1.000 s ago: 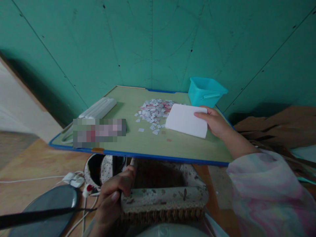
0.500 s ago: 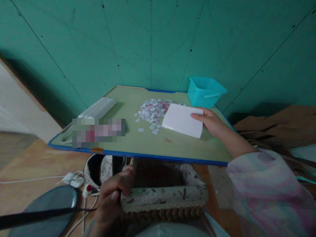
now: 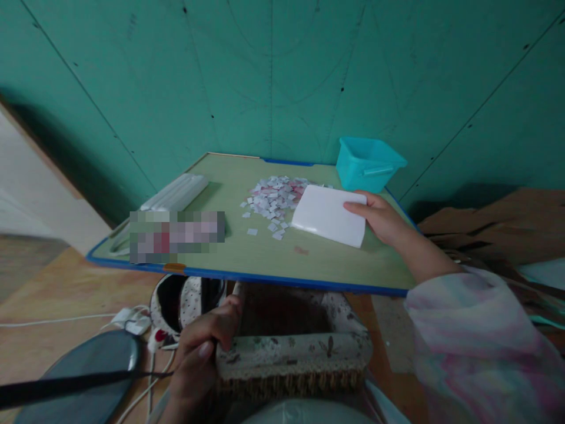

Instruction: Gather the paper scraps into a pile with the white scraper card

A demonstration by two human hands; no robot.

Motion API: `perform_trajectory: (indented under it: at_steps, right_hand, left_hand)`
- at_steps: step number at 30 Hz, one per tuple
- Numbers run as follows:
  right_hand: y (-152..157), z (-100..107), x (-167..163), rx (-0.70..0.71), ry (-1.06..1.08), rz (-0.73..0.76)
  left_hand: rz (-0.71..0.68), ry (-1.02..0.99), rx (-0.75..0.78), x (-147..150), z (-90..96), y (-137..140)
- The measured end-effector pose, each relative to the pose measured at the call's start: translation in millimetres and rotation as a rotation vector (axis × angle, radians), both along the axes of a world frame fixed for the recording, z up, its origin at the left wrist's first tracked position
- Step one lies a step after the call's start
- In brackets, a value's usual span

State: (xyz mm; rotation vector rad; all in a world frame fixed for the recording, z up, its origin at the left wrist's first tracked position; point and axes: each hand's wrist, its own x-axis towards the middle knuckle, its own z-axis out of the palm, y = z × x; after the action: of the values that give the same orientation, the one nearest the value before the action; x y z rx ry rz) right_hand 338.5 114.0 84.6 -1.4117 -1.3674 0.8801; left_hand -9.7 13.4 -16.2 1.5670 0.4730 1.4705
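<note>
My right hand [image 3: 383,218] pinches the right edge of a white plastic scraper [image 3: 330,215], flat and slightly curved, with the thumb on top. It is held low over the tabletop [image 3: 247,259], its left edge by a heap of small white and pink paper squares [image 3: 276,197]. Several squares lie loose in front of the heap. Below the table's front edge, my left hand [image 3: 205,344] is closed round the left corner of a fabric-lined woven basket [image 3: 293,350]. The basket is close against my body, under the table edge, and its dark inside is hard to make out.
A turquoise bin [image 3: 368,165] stands at the table's back right corner. White plastic-wrapped rolls [image 3: 176,191] and a blurred-out item [image 3: 176,235] are at left. A round grey stool [image 3: 83,377], cables and a dotted bag [image 3: 189,303] are below. A green wall [image 3: 273,76] rises behind.
The scraper and my right hand have shifted very slightly to the right. My left hand stays on the basket, and the paper heap looks the same.
</note>
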Motion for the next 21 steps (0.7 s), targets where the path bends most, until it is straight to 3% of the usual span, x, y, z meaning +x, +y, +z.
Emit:
perform_trajectory:
  at_steps: [13, 21]
  right_hand:
    - [3.0, -2.4, -7.3, -0.013, -0.102, 0.097]
    - [0.1, 1.4, 1.8, -0.036, -0.072, 0.036]
  left_hand:
    - [-0.003, -0.019, 0.003, 0.6, -5.5, -1.0]
    - [-0.031, -0.028, 0.003, -1.0, -11.1, -1.7]
